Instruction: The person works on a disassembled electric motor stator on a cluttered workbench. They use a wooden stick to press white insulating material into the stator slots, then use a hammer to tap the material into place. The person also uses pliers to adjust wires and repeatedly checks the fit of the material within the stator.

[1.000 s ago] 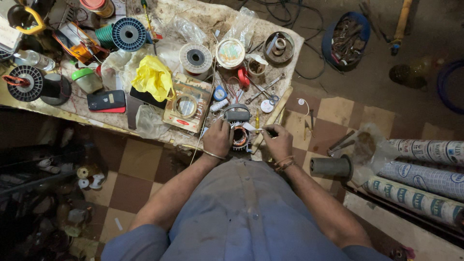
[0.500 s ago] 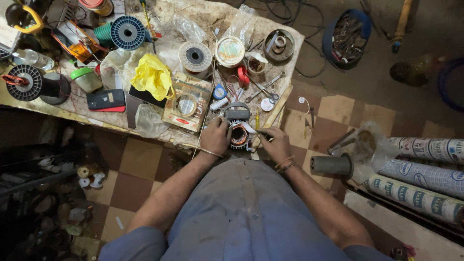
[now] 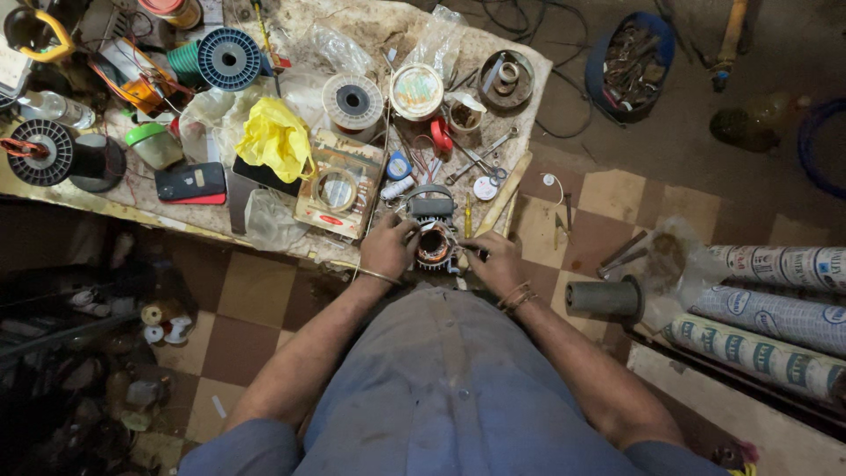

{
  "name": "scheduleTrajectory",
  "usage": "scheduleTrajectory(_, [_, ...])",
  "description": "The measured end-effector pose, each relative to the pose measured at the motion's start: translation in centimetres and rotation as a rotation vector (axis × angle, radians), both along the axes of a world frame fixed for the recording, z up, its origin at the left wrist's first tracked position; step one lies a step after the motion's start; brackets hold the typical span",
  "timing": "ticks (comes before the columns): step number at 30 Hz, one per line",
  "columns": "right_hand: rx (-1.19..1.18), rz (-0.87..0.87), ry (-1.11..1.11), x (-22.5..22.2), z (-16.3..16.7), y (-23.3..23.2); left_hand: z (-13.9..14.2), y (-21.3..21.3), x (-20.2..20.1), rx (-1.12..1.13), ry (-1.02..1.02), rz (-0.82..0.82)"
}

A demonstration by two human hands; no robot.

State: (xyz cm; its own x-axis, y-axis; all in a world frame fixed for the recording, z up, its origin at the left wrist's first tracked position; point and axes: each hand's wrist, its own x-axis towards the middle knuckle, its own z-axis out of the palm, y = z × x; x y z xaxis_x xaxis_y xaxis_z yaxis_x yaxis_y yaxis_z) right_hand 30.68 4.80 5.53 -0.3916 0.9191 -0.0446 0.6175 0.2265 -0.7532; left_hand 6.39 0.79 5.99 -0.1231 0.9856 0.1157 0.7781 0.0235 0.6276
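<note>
surface point(image 3: 291, 18) cluttered, grimy. yellow plastic bag point(image 3: 275, 139) near centre; blue wire spool point(image 3: 229, 59) at its 11 o'clock, white spool point(image 3: 352, 100) at its 2 o'clock. black phone point(image 3: 191, 182) at the bag's 8 o'clock. round tin lid point(image 3: 416, 91) just beside the white spool, 3 o'clock. black spool point(image 3: 39, 152) far at 9 o'clock. floor: checkered tiles; blue tub of scrap metal point(image 3: 629, 59) at 1 o'clock, printed rolls point(image 3: 775, 304) at 4 o'clock.

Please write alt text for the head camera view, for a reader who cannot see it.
Seen from above, a person's left hand and right hand grip a small motor stator with copper windings at the edge of a cluttered workbench. Around it lie wire spools, a yellow bag and wrenches.
</note>
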Motion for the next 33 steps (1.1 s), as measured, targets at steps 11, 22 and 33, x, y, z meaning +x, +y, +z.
scheduleTrajectory(11, [0.060,0.040,0.042,0.4,-1.0,-0.1,-2.9,-0.1,-1.2,-0.113,-0.170,0.017])
scheduleTrajectory(22, [0.081,0.034,-0.090,0.5,-1.8,0.4,-1.9,1.3,-1.8,-0.394,-0.104,-0.085])
scheduleTrajectory(33, [0.161,0.129,-0.215,-0.4,0.0,-0.2,0.4,2.7,-0.9,-0.581,-0.086,-0.049])
